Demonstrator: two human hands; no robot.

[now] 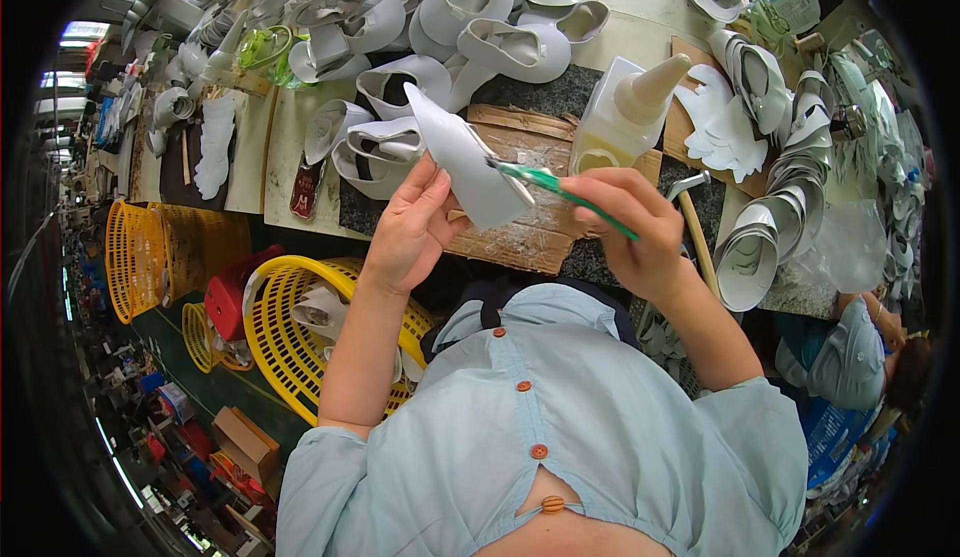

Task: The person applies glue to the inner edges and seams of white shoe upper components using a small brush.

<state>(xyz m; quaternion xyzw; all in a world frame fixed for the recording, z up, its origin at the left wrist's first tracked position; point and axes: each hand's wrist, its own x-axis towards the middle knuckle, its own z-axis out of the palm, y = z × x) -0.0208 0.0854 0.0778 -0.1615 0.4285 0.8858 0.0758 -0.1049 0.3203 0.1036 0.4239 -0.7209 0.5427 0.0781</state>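
Observation:
My left hand (412, 232) grips a white shoe upper (462, 162) by its near left side, thumb on the outer face, holding it tilted above the work surface. In my right hand (640, 225) is a slim green-handled brush (545, 179). Its dark tip touches the upper's right edge. Under both lies a worn piece of cardboard (535, 242) with whitish smears. A translucent squeeze bottle (605, 122) with a cone nozzle and yellowish liquid stands just beyond my right hand.
More white uppers (480, 2) are heaped at the back, and nested rows (790, 192) line the right. A hammer (698, 232) lies right of my right hand. Yellow baskets (275, 342) stand below the table's left edge. Another person (845, 357) is at the far right.

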